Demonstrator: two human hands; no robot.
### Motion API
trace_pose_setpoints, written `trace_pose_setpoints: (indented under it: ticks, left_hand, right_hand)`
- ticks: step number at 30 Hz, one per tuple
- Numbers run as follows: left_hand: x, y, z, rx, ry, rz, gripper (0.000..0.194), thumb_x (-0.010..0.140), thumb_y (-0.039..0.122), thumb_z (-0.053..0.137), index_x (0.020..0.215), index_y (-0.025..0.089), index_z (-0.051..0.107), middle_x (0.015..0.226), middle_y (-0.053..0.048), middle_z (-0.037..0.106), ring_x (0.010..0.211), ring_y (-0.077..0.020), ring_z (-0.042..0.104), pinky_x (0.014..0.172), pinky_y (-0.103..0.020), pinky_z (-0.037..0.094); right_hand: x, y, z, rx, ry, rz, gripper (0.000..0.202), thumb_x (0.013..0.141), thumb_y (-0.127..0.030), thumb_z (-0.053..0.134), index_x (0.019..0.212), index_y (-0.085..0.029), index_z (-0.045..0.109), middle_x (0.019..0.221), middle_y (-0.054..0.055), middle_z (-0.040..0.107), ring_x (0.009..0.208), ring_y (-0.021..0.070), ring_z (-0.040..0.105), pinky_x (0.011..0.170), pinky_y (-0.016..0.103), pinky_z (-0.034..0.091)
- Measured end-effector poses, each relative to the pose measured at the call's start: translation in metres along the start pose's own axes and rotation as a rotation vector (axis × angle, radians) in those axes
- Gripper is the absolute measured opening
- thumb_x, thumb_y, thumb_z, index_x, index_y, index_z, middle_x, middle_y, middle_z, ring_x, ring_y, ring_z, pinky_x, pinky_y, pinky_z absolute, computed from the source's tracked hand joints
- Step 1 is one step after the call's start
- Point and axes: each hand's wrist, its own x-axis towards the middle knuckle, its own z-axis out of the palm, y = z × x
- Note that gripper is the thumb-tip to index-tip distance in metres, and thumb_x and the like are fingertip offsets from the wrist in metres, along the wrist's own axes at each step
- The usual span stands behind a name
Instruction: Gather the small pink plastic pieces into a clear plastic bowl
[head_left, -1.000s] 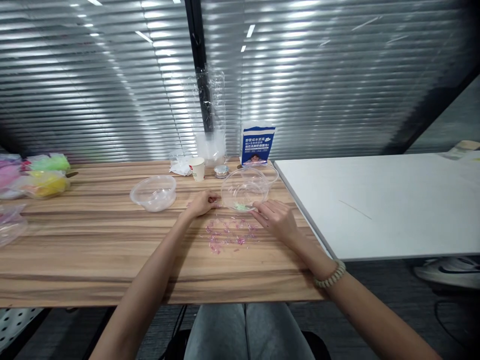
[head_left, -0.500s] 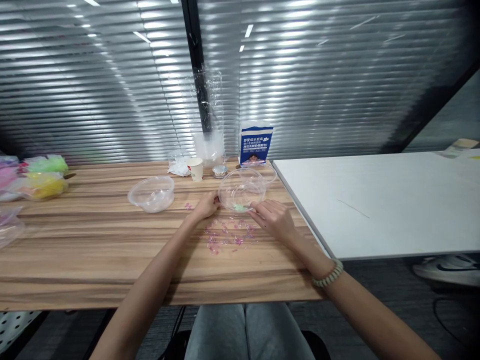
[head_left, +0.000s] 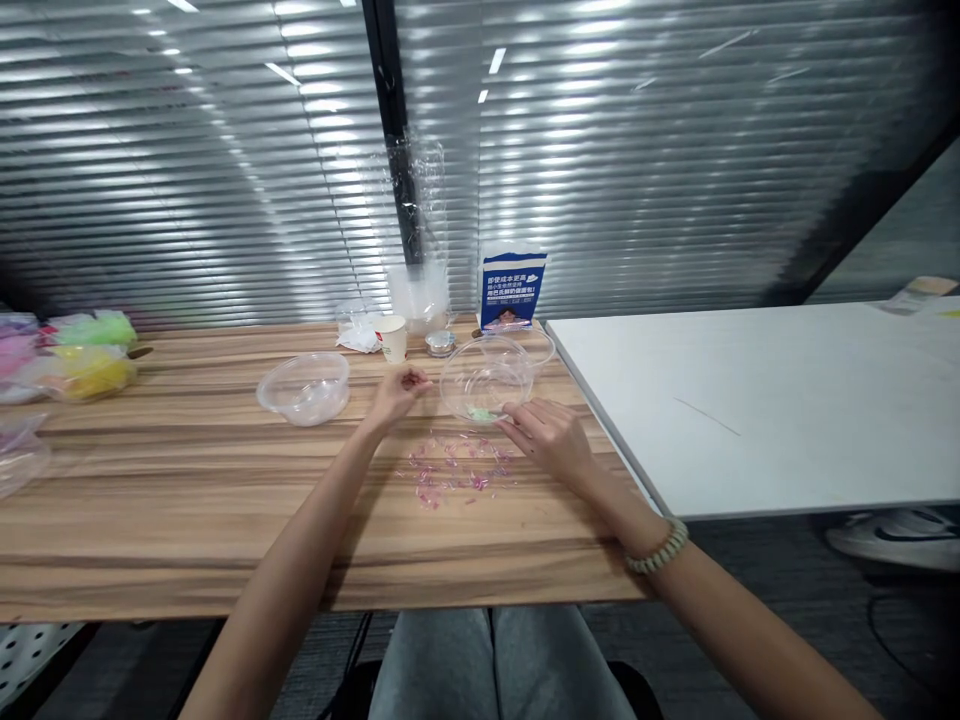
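**A:** What are the two hands doing right now?

**B:** The left hand (head_left: 395, 392) is hovering just above the wooden table (head_left: 187, 500), fingers pinched around a small pink piece (head_left: 407, 378), between the two clear bowls. The right hand (head_left: 550, 438) is resting on the table with its fingertips touching the near rim of the right clear bowl (head_left: 486, 378). Whether those fingers are gripping anything I cannot tell; they are curled loosely.

**A:** Why is the right hand sitting there?

**B:** My guess is that it is steadying that bowl, which is light plastic and slides easily. The bowl is already holding a few green bits (head_left: 480, 412) at its bottom.

**A:** And the pink pieces?

**B:** The scattered pink pieces (head_left: 457, 470) are lying on the table just near of the bowl, between both hands, so either hand is reaching them easily. The left clear bowl (head_left: 304, 386) is standing farther left, apart from them.

**A:** What is differing from half a second ago?

**B:** The left hand was lying flat on the table beside the bowl's left edge; now it is lifted and turned, showing the pinched piece. The right hand and both bowls are staying where they were.
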Motion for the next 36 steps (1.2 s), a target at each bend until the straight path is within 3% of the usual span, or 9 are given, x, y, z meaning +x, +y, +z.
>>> trace_pose_setpoints:
  ticks: [3,5,9,12,14,19,22,26,36]
  left_hand:
    - [0.001,0.015,-0.005,-0.213,0.220,0.031,0.017,0.070,0.028,0.062,0.077,0.013,0.056,0.075,-0.002,0.060,0.071,-0.0123,0.056,0.067,-0.023,0.045]
    - [-0.001,0.027,0.001,-0.257,0.253,0.095,0.015,0.070,0.027,0.064,0.075,0.014,0.057,0.074,-0.002,0.060,0.071,-0.0125,0.056,0.067,-0.023,0.045]
    - [-0.010,0.047,0.023,-0.087,0.056,0.284,0.010,0.075,0.024,0.062,0.074,0.015,0.063,0.075,-0.003,0.065,0.073,-0.0142,0.059,0.070,-0.025,0.046]
    - [-0.014,0.053,0.027,-0.011,-0.090,0.377,0.015,0.082,0.024,0.056,0.078,0.015,0.067,0.087,-0.006,0.069,0.084,-0.0158,0.062,0.079,-0.027,0.046]
    - [-0.014,0.051,0.021,-0.026,-0.084,0.361,0.018,0.083,0.026,0.054,0.081,0.016,0.068,0.092,-0.006,0.070,0.088,-0.0164,0.063,0.082,-0.027,0.046]
    - [-0.008,0.027,-0.005,0.049,0.119,0.166,0.019,0.076,0.032,0.062,0.079,0.014,0.067,0.083,-0.006,0.069,0.077,-0.0165,0.062,0.068,-0.024,0.047]
    - [-0.007,0.007,-0.012,0.258,-0.010,0.030,0.016,0.070,0.028,0.067,0.073,0.012,0.068,0.071,-0.005,0.068,0.065,-0.0157,0.060,0.060,-0.024,0.044]
    - [-0.009,-0.009,-0.002,0.377,-0.127,-0.022,0.012,0.066,0.023,0.069,0.071,0.012,0.069,0.066,-0.005,0.068,0.060,-0.0156,0.058,0.056,-0.023,0.040]
    - [-0.008,-0.004,0.031,0.353,-0.123,0.050,0.014,0.075,0.013,0.055,0.076,0.013,0.069,0.076,-0.005,0.071,0.066,-0.0158,0.060,0.061,-0.023,0.042]
  right_hand:
    - [0.002,-0.003,0.000,0.006,-0.017,-0.003,0.016,0.089,-0.028,0.052,0.080,-0.016,0.059,0.068,0.003,0.064,0.065,0.0139,0.058,0.059,0.026,0.037]
    - [0.003,-0.005,0.000,0.003,-0.024,-0.016,0.017,0.089,-0.028,0.053,0.077,-0.016,0.059,0.066,0.002,0.063,0.062,0.0134,0.057,0.058,0.026,0.036]
    - [0.005,-0.008,0.000,0.000,-0.030,-0.044,0.015,0.088,-0.026,0.053,0.080,-0.016,0.059,0.066,0.001,0.062,0.063,0.0127,0.056,0.059,0.026,0.035]
    - [0.005,-0.007,-0.001,-0.001,-0.021,-0.047,0.015,0.088,-0.026,0.053,0.080,-0.016,0.059,0.065,0.001,0.061,0.062,0.0126,0.055,0.058,0.026,0.035]
    - [0.005,-0.006,-0.002,-0.001,-0.011,-0.038,0.018,0.089,-0.027,0.052,0.075,-0.016,0.058,0.063,0.001,0.061,0.061,0.0127,0.055,0.057,0.026,0.034]
    - [0.003,-0.002,-0.003,0.003,-0.001,0.003,0.020,0.089,-0.028,0.052,0.074,-0.016,0.057,0.065,0.002,0.062,0.062,0.0136,0.056,0.058,0.026,0.036]
    - [0.002,-0.001,-0.003,0.013,0.007,0.017,0.016,0.088,-0.027,0.053,0.078,-0.016,0.058,0.069,0.004,0.065,0.065,0.0143,0.059,0.059,0.026,0.037]
    - [0.002,0.000,-0.003,0.016,0.006,0.036,0.016,0.088,-0.028,0.053,0.080,-0.016,0.059,0.071,0.004,0.066,0.066,0.0147,0.060,0.060,0.026,0.039]
    - [0.001,0.001,-0.002,0.018,0.007,0.050,0.014,0.088,-0.027,0.053,0.084,-0.015,0.060,0.074,0.004,0.067,0.068,0.0157,0.062,0.061,0.027,0.041]
